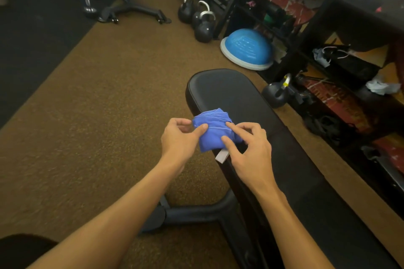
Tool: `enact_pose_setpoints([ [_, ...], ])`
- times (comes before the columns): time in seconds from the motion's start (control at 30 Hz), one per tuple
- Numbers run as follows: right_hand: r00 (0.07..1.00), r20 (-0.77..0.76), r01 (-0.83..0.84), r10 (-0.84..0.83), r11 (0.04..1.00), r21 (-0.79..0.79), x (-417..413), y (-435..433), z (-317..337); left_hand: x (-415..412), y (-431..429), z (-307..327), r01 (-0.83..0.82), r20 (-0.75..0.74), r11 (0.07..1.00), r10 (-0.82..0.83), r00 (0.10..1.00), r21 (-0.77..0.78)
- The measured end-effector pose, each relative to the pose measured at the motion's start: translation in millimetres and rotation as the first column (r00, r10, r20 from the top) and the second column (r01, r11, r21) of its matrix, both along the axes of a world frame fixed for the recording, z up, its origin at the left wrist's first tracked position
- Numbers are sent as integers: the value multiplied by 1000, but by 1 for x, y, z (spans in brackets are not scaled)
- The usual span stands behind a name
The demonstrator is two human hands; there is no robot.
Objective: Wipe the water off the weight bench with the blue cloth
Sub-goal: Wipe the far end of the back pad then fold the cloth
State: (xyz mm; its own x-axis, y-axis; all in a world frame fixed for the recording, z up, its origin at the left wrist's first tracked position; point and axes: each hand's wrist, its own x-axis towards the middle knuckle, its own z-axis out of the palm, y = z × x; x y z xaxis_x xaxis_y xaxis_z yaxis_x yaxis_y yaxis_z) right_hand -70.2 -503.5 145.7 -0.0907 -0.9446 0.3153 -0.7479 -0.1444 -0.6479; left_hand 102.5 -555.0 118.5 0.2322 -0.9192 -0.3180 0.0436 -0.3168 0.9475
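Gym floor (109, 94) all round, weight bench (229, 91) ahead: left hand (179, 140) and right hand (251, 150) both pinched the bunched blue cloth (213, 131) at its edge; wadded, it might only smear water.

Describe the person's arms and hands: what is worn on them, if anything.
The left hand and right hand are bare, with no gloves. The left forearm and right forearm are uncovered to the picture's edge, with no sleeves showing. No watch, bracelet or ring is visible.
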Motion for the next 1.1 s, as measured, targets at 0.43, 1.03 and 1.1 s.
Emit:
enact_pose_setpoints([
  [0.43, 980, 152, 137, -131, 990, -31, -33, -41, 5, -87, 30, -5, -52, -117, 991, 38, 992, -120],
  [1.03, 936, -230, 272, -266, 962, -8, -38, -83, -10, -19, -150, 1, -71, -132, 997, 71, 989, 0],
  [1.1, 934, -241, 272, -265, 962, -4, -37, -82, -9, -17, -139, 7, -69, -67, 997, 68, 995, -24],
])
